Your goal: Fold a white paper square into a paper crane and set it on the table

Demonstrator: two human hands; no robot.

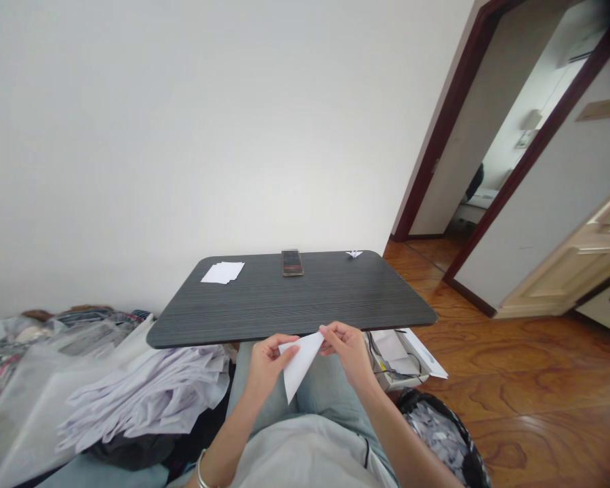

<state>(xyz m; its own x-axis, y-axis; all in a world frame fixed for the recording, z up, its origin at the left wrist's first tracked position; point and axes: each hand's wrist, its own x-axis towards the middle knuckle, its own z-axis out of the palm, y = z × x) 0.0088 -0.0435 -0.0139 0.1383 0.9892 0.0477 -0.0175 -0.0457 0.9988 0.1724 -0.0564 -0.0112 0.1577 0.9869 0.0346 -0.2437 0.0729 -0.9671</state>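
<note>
A white sheet of paper [299,362], folded into a triangle with its point hanging down, is held over my lap just in front of the dark table [295,308]. My left hand [267,359] pinches its left edge with thumb and fingers closed. My right hand [346,349] pinches its upper right corner, fingers also closed. Both hands are close together below the table's near edge.
On the table lie a small stack of white sheets [223,272] at the back left, a phone [291,262] at the back middle and a small folded paper figure [354,253] at the back right. Crumpled white cloth [147,393] lies left; an open box [404,356] right.
</note>
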